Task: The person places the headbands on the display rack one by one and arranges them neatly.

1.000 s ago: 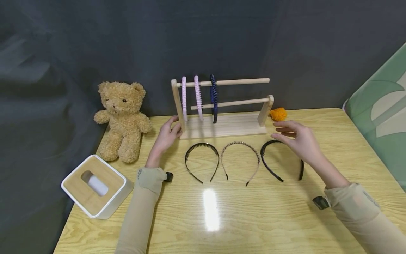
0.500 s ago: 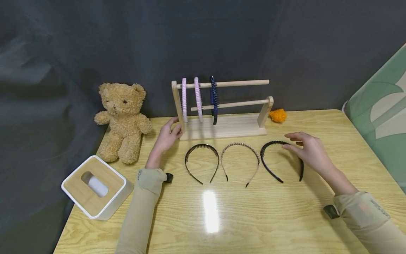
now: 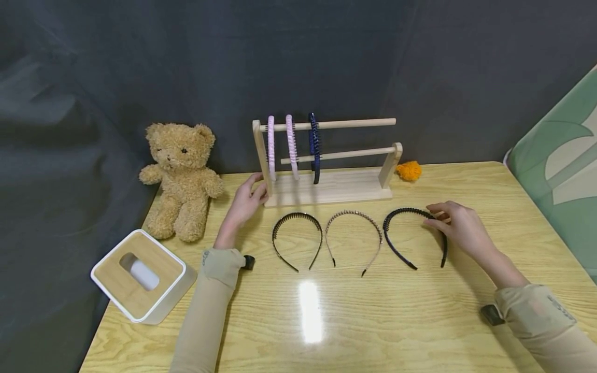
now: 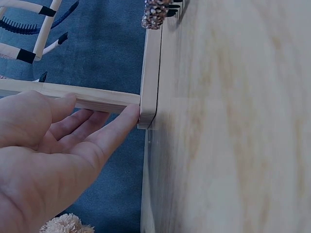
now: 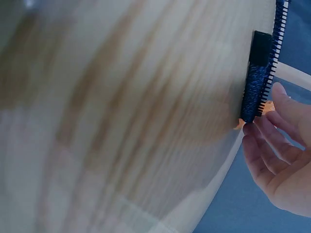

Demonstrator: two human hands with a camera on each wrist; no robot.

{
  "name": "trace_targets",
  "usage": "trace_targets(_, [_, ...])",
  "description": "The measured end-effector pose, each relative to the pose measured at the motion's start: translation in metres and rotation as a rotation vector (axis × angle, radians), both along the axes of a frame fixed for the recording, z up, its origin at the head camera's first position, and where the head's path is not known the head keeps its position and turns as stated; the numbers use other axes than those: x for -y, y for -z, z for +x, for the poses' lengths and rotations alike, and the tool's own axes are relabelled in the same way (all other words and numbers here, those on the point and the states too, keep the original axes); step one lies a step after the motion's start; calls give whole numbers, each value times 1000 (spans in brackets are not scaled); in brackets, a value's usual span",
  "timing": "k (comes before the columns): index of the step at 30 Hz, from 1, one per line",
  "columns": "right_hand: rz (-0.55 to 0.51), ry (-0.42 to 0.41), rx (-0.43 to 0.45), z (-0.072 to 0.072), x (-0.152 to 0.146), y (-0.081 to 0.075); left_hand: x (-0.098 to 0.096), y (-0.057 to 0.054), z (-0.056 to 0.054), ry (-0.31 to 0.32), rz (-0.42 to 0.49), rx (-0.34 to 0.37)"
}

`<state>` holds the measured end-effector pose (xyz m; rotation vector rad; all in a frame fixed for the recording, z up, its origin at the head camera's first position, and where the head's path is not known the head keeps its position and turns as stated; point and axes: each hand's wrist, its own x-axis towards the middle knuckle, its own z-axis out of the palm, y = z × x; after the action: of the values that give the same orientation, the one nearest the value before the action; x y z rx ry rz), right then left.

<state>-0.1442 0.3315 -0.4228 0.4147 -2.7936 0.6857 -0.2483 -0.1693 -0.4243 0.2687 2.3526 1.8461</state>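
Note:
My left hand [image 3: 244, 201] touches the left post of a wooden headband rack [image 3: 326, 189], its fingers extended alongside. In the left wrist view its index fingertip reaches the corner of post and base. On the table, my right hand [image 3: 462, 228] has thumb and fingers on either side of a navy toothed headband [image 3: 396, 249], at its right-hand curve. The right wrist view shows fingertips against the band [image 5: 256, 82] and the thumb by its teeth. Two pink headbands [image 3: 291, 145] and a dark blue one [image 3: 314, 145] hang on the rack.
A black toothed headband [image 3: 274, 235] and a thin pinkish headband [image 3: 354, 212] lie in front of the rack. A teddy bear [image 3: 182, 181] sits at the left, behind a tissue box [image 3: 163, 277]. An orange fluffy ball [image 3: 409, 171] lies right of the rack.
My right hand has come down and toward me from beside the rack's right end to the navy headband, and its fingers have closed in around the band. The left hand stays put.

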Motion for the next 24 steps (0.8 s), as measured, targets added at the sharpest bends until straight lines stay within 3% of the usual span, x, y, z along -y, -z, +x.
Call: trace_targets(24, [78,13,55,-5,-7,5,1,-1,1,1,-32,2])
